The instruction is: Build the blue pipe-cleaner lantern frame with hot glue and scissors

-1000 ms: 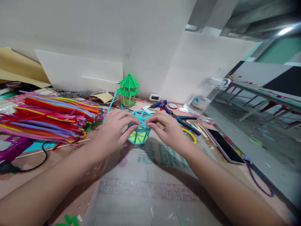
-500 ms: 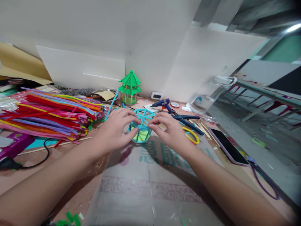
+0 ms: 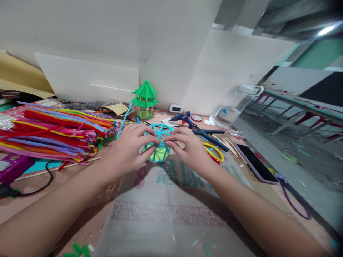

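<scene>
A small cyan stick frame (image 3: 160, 132) with a light green panel at its bottom stands on the table. My left hand (image 3: 131, 147) grips its left side with fingers curled over the top rim. My right hand (image 3: 187, 147) pinches its right side, thumb and fingers on the rim. The frame's spokes show between the two hands; its lower sides are partly hidden by my fingers.
A big pile of coloured straws (image 3: 53, 130) lies at the left. A green pagoda model (image 3: 145, 99) stands behind. A blue glue gun (image 3: 183, 118), blue pliers (image 3: 211, 137), yellow ring (image 3: 213, 151), phone (image 3: 254, 163) and clear jug (image 3: 235, 107) lie at the right.
Both hands stay on the cyan frame; my fingers have closed in a little over its top rim. The view has shifted slightly.
</scene>
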### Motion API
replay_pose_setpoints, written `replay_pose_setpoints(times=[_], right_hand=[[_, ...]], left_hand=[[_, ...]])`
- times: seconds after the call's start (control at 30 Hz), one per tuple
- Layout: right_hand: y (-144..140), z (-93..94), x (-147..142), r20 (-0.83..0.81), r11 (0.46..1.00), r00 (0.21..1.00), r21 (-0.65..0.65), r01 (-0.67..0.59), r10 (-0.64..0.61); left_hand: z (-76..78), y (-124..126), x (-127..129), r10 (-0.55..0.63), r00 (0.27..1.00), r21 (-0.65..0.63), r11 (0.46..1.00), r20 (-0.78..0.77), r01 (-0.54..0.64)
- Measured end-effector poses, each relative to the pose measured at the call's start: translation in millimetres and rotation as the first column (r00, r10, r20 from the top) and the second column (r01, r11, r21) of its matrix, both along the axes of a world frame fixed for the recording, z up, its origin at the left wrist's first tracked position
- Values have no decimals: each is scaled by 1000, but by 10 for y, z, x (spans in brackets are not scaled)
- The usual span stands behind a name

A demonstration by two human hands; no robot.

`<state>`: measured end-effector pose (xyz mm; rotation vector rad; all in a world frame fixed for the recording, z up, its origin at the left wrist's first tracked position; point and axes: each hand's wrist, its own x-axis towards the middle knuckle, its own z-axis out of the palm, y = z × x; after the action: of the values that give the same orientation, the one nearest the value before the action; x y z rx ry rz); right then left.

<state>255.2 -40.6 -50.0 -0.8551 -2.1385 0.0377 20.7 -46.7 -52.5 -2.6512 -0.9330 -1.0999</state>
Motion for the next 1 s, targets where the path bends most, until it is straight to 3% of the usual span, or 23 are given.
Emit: replay_pose_setpoints(times=[0.33, 0.53, 0.83, 1.0], right_hand=[[36, 105, 178, 38, 998, 999, -58, -34, 36], [28, 23, 132, 34, 998, 999, -66, -10, 12], [-34, 61, 8, 75, 994, 997, -107, 31, -23], [-41, 62, 19, 129, 998, 991, -54, 40, -33]], left_hand=[[-27, 34, -19, -4, 1000, 4, 1000, -4, 4], [-33, 33, -8, -9, 1000, -22, 1000, 23, 10], [-37, 33, 4, 4, 1000, -41, 999, 24, -3], [-38, 38, 6, 26, 999, -46, 999, 18, -25]])
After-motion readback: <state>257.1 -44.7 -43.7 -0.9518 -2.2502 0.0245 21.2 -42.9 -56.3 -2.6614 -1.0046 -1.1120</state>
